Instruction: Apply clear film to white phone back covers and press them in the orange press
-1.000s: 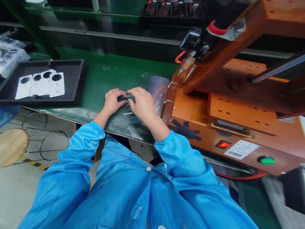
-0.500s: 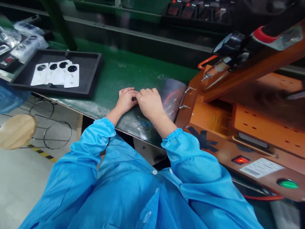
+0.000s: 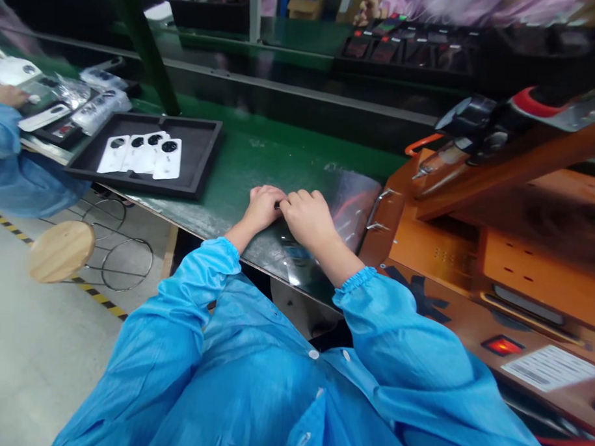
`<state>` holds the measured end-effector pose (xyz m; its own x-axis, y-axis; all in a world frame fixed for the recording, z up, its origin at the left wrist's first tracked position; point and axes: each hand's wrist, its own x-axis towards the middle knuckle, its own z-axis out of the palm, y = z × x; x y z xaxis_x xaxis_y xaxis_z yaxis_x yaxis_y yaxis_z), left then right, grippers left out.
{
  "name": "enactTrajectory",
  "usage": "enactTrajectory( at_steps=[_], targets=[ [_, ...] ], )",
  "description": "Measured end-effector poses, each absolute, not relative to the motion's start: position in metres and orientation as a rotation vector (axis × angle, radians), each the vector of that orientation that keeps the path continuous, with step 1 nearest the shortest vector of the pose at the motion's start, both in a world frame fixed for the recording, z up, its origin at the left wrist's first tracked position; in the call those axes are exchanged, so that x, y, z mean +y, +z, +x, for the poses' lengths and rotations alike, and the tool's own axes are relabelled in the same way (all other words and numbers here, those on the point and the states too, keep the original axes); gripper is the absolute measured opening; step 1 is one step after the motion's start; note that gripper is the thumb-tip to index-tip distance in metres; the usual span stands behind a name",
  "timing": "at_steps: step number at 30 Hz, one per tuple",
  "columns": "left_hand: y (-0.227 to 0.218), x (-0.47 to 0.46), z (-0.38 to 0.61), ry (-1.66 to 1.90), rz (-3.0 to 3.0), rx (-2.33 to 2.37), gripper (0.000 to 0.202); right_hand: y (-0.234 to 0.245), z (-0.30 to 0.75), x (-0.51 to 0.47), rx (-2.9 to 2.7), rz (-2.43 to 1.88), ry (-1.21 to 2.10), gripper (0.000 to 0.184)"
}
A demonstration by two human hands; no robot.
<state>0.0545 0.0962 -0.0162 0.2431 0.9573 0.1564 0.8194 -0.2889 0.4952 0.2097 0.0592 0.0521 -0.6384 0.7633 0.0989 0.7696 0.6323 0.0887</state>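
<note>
My left hand (image 3: 263, 207) and my right hand (image 3: 307, 217) meet over the green bench top (image 3: 261, 150), fingertips touching. Both have curled, closed fingers around something small and dark that they mostly cover; its kind does not show. To the right of my right hand lies a clear plastic sheet (image 3: 354, 205), close to the orange machine. On the left, a black tray (image 3: 209, 156) holds several white cards (image 3: 167, 163), each with a round black disc near its top.
An orange press-like machine (image 3: 437, 254) with a lit red switch (image 3: 503, 345) stands at the right. A co-worker's blue sleeve (image 3: 3, 131) and plastic-wrapped parts (image 3: 101, 109) are at the far left. A wooden stool (image 3: 62, 250) is below. Across the bench, a rack of dark items (image 3: 406, 48) stands.
The view has shifted, so the bench things appear farther right and slightly lower. A co-worker's arm and hand now show at the left. My hands stay together in much the same pose.
</note>
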Motion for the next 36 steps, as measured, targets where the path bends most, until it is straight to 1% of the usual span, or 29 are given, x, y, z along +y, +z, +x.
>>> enactTrajectory(
  at_steps=[6,9,10,13,16,18,19,22,23,24,25,27,29,32,34,36],
  targets=[
    [-0.012,0.084,0.056,0.484,2.339,1.616,0.03,0.05,0.21,0.056,-2.806,-1.344,-0.236,0.036],
    [-0.009,0.079,0.056,0.406,2.413,1.551,0.028,0.053,0.217,0.051,-2.691,-1.367,-0.321,0.031],
    [-0.009,0.079,0.057,0.379,2.434,1.522,0.034,0.056,0.22,0.047,-2.626,-1.375,-0.358,0.028],
    [-0.005,0.09,0.066,0.298,2.462,1.454,0.07,0.068,0.231,0.026,-2.402,-1.359,-0.472,0.021],
    [0.005,0.11,0.077,0.251,2.446,1.453,0.086,0.077,0.241,-0.001,-2.165,-1.267,-0.476,0.022],
    [0.019,0.121,0.075,0.264,2.425,1.519,0.092,0.078,0.249,-0.021,-2.059,-1.183,-0.348,0.017],
    [0.028,0.125,0.067,0.287,2.408,1.585,0.089,0.077,0.254,-0.03,-2.028,-1.146,-0.267,0.014],
    [0.061,0.129,0.011,0.39,2.269,1.951,0.063,0.069,0.271,-0.06,-1.982,-1.085,-0.043,0.01],
    [0.073,0.129,-0.017,0.42,2.169,2.13,0.057,0.066,0.276,-0.07,-1.972,-1.068,0.018,0.01],
    [0.084,0.128,-0.046,0.435,2.056,2.297,0.058,0.064,0.28,-0.079,-1.959,-1.05,0.082,0.01],
    [0.094,0.128,-0.075,0.435,1.934,2.444,0.064,0.061,0.283,-0.086,-1.942,-1.034,0.149,0.011],
    [0.108,0.127,-0.125,0.438,1.458,2.71,0.082,0.057,0.284,-0.097,-1.891,-1.02,0.285,0.01],
    [0.115,0.126,-0.157,0.433,1.244,2.746,0.092,0.054,0.281,-0.099,-1.819,-1.042,0.419,0.007],
    [0.12,0.124,-0.172,0.546,1.264,2.675,0.095,0.05,0.274,-0.093,-1.664,-1.124,0.646,0.013],
    [0.125,0.121,-0.168,0.665,1.323,2.635,0.09,0.048,0.271,-0.086,-1.526,-1.193,0.827,0.021],
    [0.132,0.113,-0.156,0.776,1.37,2.623,0.075,0.046,0.268,-0.078,-1.357,-1.244,0.993,0.028]
  ],
)
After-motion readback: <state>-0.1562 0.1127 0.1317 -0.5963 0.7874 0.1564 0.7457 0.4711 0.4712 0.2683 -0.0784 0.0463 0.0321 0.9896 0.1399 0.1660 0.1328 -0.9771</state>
